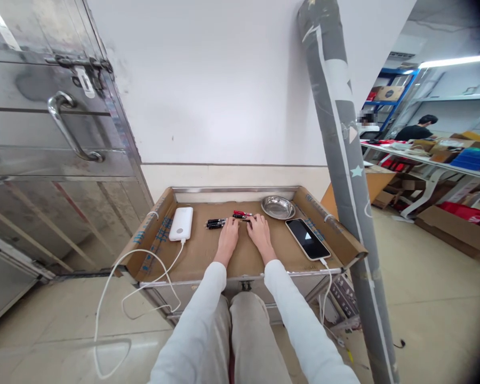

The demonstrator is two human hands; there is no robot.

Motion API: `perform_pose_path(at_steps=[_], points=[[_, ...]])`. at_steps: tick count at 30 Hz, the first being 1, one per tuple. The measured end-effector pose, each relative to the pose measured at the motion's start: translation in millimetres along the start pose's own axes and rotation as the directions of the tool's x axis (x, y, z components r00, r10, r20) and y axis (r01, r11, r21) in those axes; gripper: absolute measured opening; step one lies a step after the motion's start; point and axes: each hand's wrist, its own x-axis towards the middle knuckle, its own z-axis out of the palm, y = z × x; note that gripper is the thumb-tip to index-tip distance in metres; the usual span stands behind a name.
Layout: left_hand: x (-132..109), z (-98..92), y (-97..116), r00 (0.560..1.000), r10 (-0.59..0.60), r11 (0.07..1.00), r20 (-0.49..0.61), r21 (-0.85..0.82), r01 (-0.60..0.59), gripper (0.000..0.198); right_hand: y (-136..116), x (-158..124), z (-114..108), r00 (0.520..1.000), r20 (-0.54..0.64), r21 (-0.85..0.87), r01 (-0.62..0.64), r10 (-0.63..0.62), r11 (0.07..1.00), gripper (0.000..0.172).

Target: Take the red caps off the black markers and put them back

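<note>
My left hand (228,234) lies palm down on the cardboard-lined table top, its fingers stretched forward. Beside its fingers on the left is a small group of black pens (215,224), with their right ends at or under the hand. My right hand (261,233) rests palm down a little to the right, fingers extended. Just past its fingertips lie red and black pens (242,214); whether the fingers touch them I cannot tell. Neither hand visibly grips anything.
A white power bank (181,224) with a white cable lies on the left. On the right are a metal dish (278,207) and a phone (307,238) with a cable attached. Raised cardboard edges (332,226) flank the table. A tall grey roll (340,133) leans at the right.
</note>
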Motion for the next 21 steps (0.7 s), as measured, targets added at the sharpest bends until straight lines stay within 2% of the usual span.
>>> perform_pose_path(at_steps=[8, 15, 21], points=[[12.2, 14.3, -3.7, 0.997, -0.077, 0.996, 0.027, -0.039, 0.078, 0.019, 6.5, 3.4, 8.7, 0.998, 0.044, 0.079, 0.034, -0.037, 0.996, 0.02], [13.9, 11.5, -3.0, 0.995, -0.074, 0.983, 0.071, -0.164, 0.085, 0.016, 10.4, 4.5, 14.7, 0.999, 0.032, 0.166, 0.034, -0.04, 0.985, 0.021], [14.9, 9.3, -0.4, 0.996, -0.045, 0.974, 0.081, -0.216, 0.061, 0.014, 12.7, 4.3, 16.8, 0.996, 0.016, 0.24, 0.084, -0.091, 0.967, 0.022]])
